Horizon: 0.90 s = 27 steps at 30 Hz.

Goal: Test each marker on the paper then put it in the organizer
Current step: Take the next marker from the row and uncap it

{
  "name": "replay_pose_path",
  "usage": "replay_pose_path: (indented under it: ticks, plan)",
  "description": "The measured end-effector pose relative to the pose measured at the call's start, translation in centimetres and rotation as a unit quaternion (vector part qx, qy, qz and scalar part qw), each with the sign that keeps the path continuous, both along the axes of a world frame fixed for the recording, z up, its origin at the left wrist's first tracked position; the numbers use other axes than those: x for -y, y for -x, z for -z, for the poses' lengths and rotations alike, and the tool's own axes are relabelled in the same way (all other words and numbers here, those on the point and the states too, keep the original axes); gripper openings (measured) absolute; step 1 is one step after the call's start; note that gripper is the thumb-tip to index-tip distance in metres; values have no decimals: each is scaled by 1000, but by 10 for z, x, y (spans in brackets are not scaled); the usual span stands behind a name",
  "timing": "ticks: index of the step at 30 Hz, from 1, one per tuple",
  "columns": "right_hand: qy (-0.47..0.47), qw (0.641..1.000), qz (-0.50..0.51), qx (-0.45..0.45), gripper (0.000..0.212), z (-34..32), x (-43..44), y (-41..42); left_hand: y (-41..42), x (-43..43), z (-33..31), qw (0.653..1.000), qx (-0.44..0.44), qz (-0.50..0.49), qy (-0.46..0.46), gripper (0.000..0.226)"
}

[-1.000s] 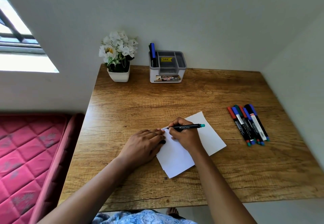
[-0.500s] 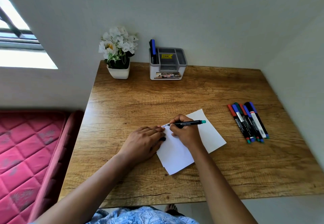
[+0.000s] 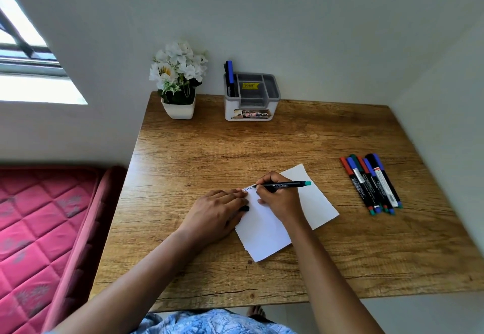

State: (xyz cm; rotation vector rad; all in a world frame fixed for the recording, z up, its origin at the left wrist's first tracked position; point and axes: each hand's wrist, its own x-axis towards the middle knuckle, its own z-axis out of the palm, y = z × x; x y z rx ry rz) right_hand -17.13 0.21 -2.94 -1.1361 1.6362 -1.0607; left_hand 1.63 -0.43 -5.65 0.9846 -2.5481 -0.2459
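Head view: the right hand [image 3: 277,200] grips a marker [image 3: 281,185], tip on the paper [image 3: 264,231] the flat left hand [image 3: 214,213] pins to the bench [image 3: 262,145], the organizer [image 3: 251,98] straight ahead at the far edge.

Soft daylight pours from the overexposed, blown-out window [image 3: 31,72] at upper left; the wood-grain brown table [image 3: 262,150] stays evenly bright, shadows faint. Wide-angle bending warps the edges; focus crisp.

A home bedroom corner: a wooden desk [image 3: 262,150] against plain walls, a pink quilted mattress [image 3: 39,229] at left, a window [image 3: 26,72] far left, potted flowers [image 3: 178,77] at the far edge.
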Motion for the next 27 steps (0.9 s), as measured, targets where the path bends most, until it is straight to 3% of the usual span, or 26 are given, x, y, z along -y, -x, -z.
replay_pose_path:
  ticks: [27]
  plan:
    - [1, 999, 8, -34, 5, 1, 0, -1, 0, 0, -1, 1000, -1, -1, -11, 34]
